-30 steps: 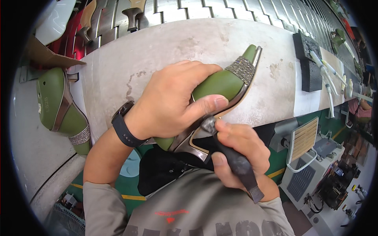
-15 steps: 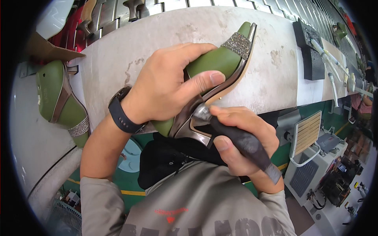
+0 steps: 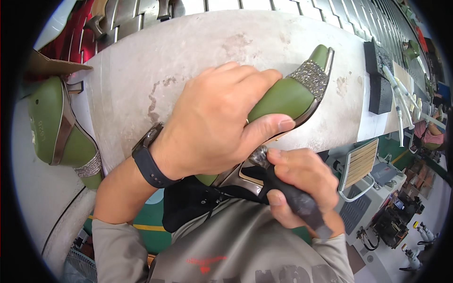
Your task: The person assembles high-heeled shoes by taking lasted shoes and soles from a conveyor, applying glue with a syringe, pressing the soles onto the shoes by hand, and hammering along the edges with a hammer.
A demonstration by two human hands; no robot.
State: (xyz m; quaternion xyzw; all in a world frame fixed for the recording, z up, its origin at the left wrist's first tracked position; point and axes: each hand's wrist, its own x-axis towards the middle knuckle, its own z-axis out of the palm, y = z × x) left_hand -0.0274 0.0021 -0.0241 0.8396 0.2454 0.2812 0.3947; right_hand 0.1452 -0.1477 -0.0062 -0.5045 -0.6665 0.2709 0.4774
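My left hand (image 3: 212,118) is wrapped over a high-heeled sandal (image 3: 252,185) mounted on a green shoe last (image 3: 283,100). A glittery strap (image 3: 310,78) crosses the toe end, which points away to the right. My left thumb presses along the sole-side edge. In my right hand (image 3: 309,172) is a dark-handled tool (image 3: 302,203) with a rounded metal head. That head sits against the underside by the arch, close to the metallic heel. My fingers partly hide the contact spot, and the tool's exact kind is unclear.
Another sandal on a green last (image 3: 47,122) lies at the left. A stained pale worktop (image 3: 137,61) spreads under my hands. At the right are a black block (image 3: 377,80) and several white brush-like sticks (image 3: 401,99). A slatted conveyor (image 3: 264,4) runs behind; machinery (image 3: 401,207) stands lower right.
The sandal and both hands have shifted right and slightly toward me. The tool's head stays by the arch and heel. My grip on each thing is kept.
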